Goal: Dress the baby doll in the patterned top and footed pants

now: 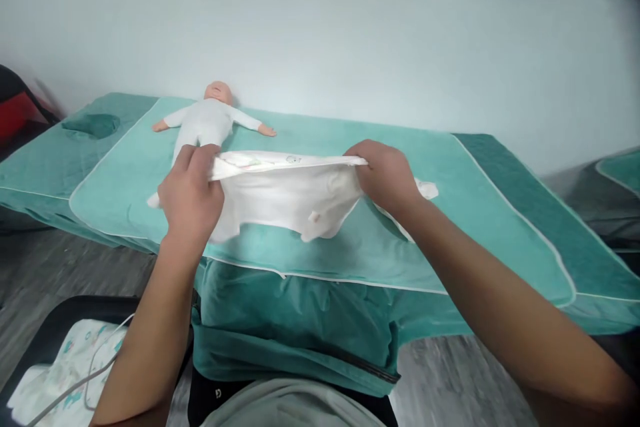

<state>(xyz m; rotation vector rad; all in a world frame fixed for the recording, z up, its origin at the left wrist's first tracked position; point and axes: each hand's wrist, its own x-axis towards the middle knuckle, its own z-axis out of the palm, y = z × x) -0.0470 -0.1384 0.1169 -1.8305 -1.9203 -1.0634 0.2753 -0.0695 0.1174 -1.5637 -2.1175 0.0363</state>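
Note:
A white baby garment (290, 193) is stretched between my two hands above the green-covered table. Its upper edge is pulled nearly straight and carries a faint print; the rest hangs down in loose folds. My left hand (193, 188) is closed on one end of that edge, and my right hand (386, 175) pinches the other end. Beyond my left hand lies a baby doll (207, 119) on its back in a white suit, arms spread, its legs partly hidden by that hand. A white piece of cloth (427, 189) shows behind my right wrist, mostly covered.
A padded table (490, 240) with a green cover stands against a white wall (350, 53). At lower left, white printed cloth items (80, 353) and a cable (67, 395) lie on a black seat. A red and black chair (20, 113) is at far left.

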